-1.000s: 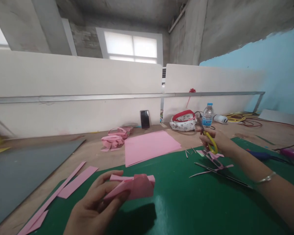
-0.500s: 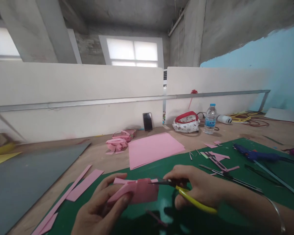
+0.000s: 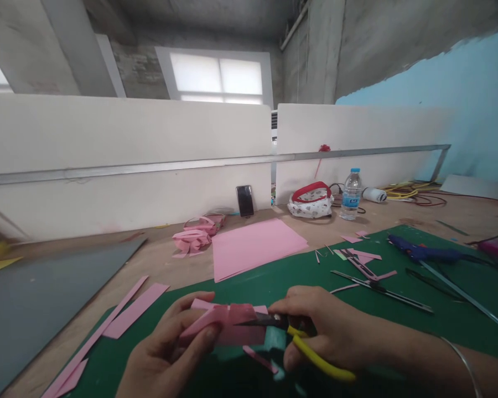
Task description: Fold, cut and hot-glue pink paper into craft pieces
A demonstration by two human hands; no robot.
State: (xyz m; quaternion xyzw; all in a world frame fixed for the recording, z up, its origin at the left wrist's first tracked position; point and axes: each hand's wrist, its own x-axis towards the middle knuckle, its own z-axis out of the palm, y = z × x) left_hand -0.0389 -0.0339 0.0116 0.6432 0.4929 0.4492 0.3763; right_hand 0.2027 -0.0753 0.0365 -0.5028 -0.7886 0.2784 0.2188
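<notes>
My left hand [image 3: 166, 354] pinches a folded pink paper piece [image 3: 228, 323] just above the green cutting mat [image 3: 357, 326]. Yellow-handled scissors [image 3: 299, 342] are gripped in my right hand [image 3: 319, 329], and their dark blades lie across the right end of the paper. A thin pink sliver [image 3: 259, 358] hangs below the blades. Both hands are close together at the bottom centre of the view.
A stack of pink sheets [image 3: 255, 246] and a heap of pink paper loops [image 3: 197, 235] lie further back. Pink strips [image 3: 120, 312] rest at the left, a blue glue gun [image 3: 423, 253], ruler [image 3: 382, 290] and scraps at the right. A phone [image 3: 245, 200], pouch [image 3: 311, 203] and water bottle [image 3: 351, 193] stand by the white partition.
My right hand brought the scissors from the far right of the mat to the paper in my left hand. The blades now cross the paper, and a thin sliver hangs beneath.
</notes>
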